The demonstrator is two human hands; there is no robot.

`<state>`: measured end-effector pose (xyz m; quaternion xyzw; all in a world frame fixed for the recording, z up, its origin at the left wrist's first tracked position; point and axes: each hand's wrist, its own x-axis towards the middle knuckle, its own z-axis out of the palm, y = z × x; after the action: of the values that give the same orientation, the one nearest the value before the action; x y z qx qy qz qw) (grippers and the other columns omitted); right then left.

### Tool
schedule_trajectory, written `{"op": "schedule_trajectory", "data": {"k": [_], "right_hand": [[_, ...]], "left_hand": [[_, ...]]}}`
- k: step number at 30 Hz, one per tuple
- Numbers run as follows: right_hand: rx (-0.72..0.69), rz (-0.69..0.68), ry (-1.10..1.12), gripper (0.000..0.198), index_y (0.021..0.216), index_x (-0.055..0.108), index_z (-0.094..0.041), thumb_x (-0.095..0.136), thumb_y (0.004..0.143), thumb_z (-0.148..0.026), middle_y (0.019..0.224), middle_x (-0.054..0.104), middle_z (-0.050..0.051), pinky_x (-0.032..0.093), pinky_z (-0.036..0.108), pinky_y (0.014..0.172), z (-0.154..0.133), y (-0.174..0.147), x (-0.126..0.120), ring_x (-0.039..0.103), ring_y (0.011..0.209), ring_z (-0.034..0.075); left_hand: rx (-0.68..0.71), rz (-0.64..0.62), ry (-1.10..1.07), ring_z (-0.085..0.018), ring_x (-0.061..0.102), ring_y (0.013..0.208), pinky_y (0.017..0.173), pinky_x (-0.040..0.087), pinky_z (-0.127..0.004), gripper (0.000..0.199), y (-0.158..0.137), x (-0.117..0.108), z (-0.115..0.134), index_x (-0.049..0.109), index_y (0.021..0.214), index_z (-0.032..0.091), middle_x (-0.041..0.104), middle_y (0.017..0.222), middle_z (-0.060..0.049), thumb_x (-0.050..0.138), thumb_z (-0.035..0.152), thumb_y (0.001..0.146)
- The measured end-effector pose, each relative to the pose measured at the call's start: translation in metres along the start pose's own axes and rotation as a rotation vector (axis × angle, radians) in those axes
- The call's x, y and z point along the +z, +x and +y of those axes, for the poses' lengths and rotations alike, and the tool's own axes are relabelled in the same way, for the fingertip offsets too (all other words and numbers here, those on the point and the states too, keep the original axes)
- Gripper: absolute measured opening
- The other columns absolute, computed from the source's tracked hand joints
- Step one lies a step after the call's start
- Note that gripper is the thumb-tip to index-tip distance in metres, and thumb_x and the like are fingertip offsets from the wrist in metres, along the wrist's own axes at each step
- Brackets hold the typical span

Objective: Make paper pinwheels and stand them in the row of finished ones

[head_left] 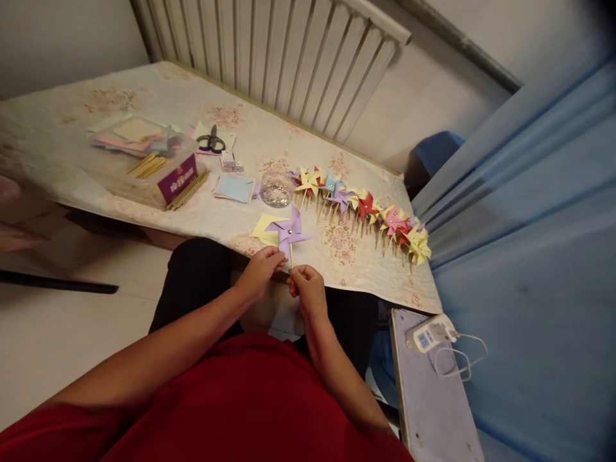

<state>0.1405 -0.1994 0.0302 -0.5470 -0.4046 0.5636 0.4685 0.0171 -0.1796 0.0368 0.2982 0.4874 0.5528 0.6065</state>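
Over the near edge of the table (pixel 375 273) there's a purple pinwheel (pixel 291 231); left hand (pixel 262 268) pinching its bottom blade, right hand (pixel 309 290) pinching its stick (pixel 291 255); yellow paper (pixel 264 224) partly behind.

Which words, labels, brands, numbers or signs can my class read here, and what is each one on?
None can be quoted reliably.
Purple label on the clear box: pale characters, too blurred to read surely.
Small boxes by the scissors: any print too small.
White device: its screen too small to read.
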Motion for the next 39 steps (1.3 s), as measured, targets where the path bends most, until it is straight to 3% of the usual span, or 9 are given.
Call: {"op": "schedule_trajectory", "data": {"k": [9, 17, 31, 39], "right_hand": [[0.004, 0.005, 0.001, 0.016, 0.069, 0.061, -0.020, 0.068, 0.069, -0.034, 0.054, 0.061, -0.005, 0.030, 0.021, 0.040, 0.000, -0.001, 0.000, 0.042, 0.039, 0.008], [-0.002, -0.004, -0.002, 0.017, 0.069, 0.061, -0.019, 0.067, 0.070, -0.035, 0.054, 0.060, -0.005, 0.029, 0.021, 0.041, 0.000, -0.002, 0.000, 0.042, 0.039, 0.007], [0.010, -0.010, 0.010, 0.019, 0.068, 0.061, -0.018, 0.068, 0.068, -0.035, 0.053, 0.061, -0.005, 0.029, 0.020, 0.040, 0.001, 0.000, -0.001, 0.042, 0.038, 0.006], [0.017, -0.072, 0.064, 0.021, 0.069, 0.062, -0.018, 0.068, 0.069, -0.038, 0.055, 0.062, -0.005, 0.028, 0.021, 0.040, 0.000, 0.002, -0.005, 0.042, 0.038, 0.006]], "left_hand": [[-0.060, 0.024, -0.054, -0.008, 0.046, 0.055, 0.057, 0.035, -0.022, 0.027, 0.005, 0.000, -0.001, 0.051, 0.059, 0.018, 0.052, 0.056, 0.004, 0.075, 0.028, 0.060], [-0.192, -0.018, -0.050, -0.010, 0.055, 0.062, 0.062, 0.041, -0.024, 0.022, 0.007, -0.003, 0.002, 0.058, 0.063, 0.015, 0.062, 0.066, -0.002, 0.075, 0.029, 0.062], [-0.136, -0.054, -0.062, -0.011, 0.061, 0.071, 0.067, 0.045, -0.022, 0.007, 0.003, -0.005, 0.007, 0.065, 0.068, 0.015, 0.066, 0.072, -0.002, 0.067, 0.021, 0.063], [-0.251, -0.075, -0.152, -0.014, 0.065, 0.070, 0.066, 0.049, -0.024, 0.015, 0.005, -0.011, 0.005, 0.066, 0.078, 0.013, 0.071, 0.077, -0.007, 0.073, 0.020, 0.067]]}}
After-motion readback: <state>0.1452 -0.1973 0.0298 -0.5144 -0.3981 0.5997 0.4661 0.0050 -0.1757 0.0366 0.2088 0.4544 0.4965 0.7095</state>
